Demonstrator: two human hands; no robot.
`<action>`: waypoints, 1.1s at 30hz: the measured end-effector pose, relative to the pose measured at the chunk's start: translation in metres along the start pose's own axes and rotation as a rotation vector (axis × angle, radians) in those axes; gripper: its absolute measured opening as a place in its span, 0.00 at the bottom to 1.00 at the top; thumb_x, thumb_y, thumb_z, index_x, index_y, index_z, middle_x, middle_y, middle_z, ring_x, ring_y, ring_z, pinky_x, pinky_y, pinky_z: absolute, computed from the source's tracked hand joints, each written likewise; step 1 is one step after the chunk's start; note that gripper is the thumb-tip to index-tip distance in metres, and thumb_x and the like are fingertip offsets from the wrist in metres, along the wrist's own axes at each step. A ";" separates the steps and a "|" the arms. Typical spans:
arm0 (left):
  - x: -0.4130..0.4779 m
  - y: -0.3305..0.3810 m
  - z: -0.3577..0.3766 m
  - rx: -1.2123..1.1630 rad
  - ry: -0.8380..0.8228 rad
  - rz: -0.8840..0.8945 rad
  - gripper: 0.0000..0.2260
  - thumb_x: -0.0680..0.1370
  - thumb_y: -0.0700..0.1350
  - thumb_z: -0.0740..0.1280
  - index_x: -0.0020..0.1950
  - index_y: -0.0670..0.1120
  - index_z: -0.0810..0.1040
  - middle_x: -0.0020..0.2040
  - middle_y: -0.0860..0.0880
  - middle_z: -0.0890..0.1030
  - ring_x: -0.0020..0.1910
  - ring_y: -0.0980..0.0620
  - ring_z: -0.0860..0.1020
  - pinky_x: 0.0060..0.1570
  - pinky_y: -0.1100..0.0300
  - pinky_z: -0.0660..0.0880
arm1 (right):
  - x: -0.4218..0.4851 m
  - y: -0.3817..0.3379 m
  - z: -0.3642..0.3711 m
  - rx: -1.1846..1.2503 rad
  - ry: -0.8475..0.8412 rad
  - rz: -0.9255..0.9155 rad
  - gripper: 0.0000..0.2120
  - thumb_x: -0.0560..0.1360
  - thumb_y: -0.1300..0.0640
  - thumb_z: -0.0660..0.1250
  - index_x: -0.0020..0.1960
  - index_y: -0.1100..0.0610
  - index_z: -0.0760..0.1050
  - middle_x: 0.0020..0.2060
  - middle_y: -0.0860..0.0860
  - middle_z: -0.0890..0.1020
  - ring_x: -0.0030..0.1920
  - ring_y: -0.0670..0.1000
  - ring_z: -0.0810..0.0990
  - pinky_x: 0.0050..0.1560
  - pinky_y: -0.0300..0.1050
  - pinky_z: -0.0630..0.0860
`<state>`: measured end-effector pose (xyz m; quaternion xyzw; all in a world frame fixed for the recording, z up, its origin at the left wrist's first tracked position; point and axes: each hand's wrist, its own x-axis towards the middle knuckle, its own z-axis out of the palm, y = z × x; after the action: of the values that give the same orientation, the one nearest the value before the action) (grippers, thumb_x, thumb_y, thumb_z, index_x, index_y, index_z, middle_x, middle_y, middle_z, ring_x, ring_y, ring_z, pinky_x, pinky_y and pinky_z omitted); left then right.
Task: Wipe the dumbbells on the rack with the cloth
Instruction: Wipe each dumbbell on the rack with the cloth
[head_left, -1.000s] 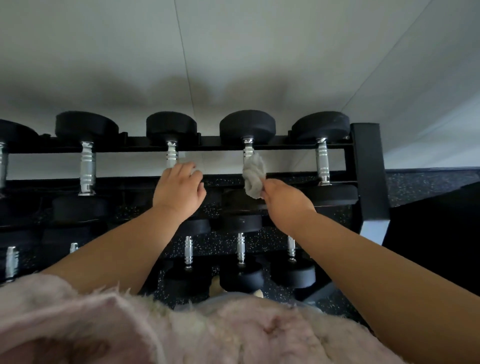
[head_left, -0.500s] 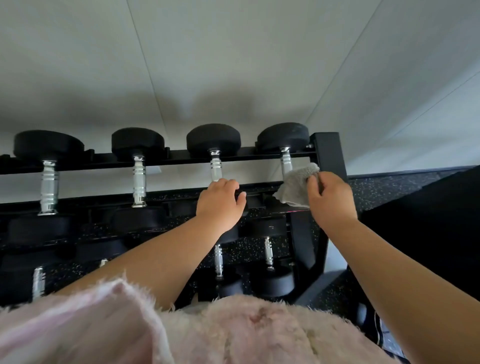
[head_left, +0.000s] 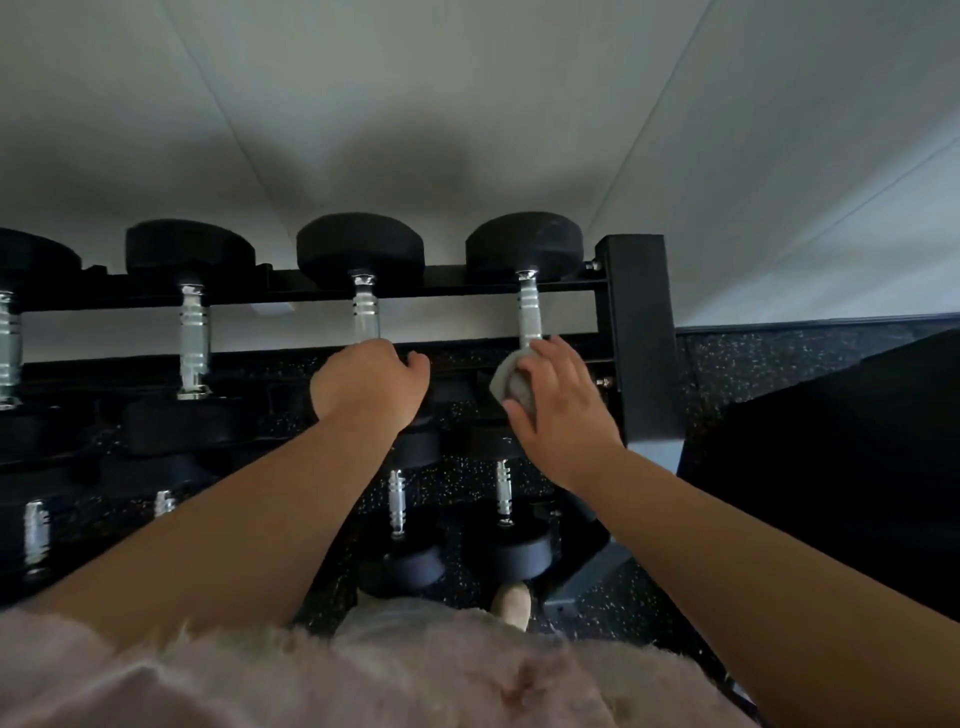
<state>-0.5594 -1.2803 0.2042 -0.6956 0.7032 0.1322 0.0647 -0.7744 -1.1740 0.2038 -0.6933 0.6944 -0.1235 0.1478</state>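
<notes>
Our left hand curls over the third dumbbell, top rack, fingers hidden. At 3 o'clock, our right hand presses the cloth on the end dumbbell, fingers spread.

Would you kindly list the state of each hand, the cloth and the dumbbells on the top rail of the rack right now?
Left hand: curled over the near end of the second black rubber dumbbell from the right.
Right hand: grips the cloth.
Small grey cloth: bunched, pressed against the near end of the rightmost black rubber dumbbell.
Black metal rack: upright, dumbbells lying across its rails.
</notes>
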 end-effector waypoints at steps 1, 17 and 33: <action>0.000 0.001 0.001 -0.003 0.000 -0.015 0.24 0.82 0.61 0.55 0.35 0.48 0.79 0.30 0.49 0.79 0.29 0.47 0.78 0.32 0.59 0.75 | 0.006 -0.003 0.006 -0.055 0.022 -0.048 0.20 0.80 0.47 0.66 0.69 0.54 0.71 0.73 0.55 0.70 0.77 0.58 0.63 0.79 0.57 0.63; 0.002 0.006 0.006 0.046 0.091 -0.075 0.21 0.82 0.59 0.56 0.38 0.48 0.77 0.32 0.48 0.78 0.30 0.47 0.77 0.31 0.59 0.73 | 0.009 0.072 -0.013 0.271 0.055 0.108 0.17 0.81 0.42 0.62 0.64 0.50 0.77 0.61 0.46 0.77 0.57 0.49 0.78 0.60 0.53 0.79; 0.002 0.005 0.004 0.027 0.075 -0.099 0.20 0.81 0.60 0.56 0.40 0.50 0.79 0.35 0.49 0.80 0.32 0.48 0.78 0.35 0.56 0.78 | 0.016 0.035 -0.002 -0.018 0.047 -0.217 0.21 0.79 0.39 0.67 0.66 0.49 0.77 0.65 0.48 0.76 0.65 0.51 0.75 0.67 0.53 0.76</action>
<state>-0.5647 -1.2807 0.2004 -0.7331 0.6715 0.0931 0.0545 -0.8073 -1.1894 0.1923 -0.7626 0.6196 -0.1488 0.1113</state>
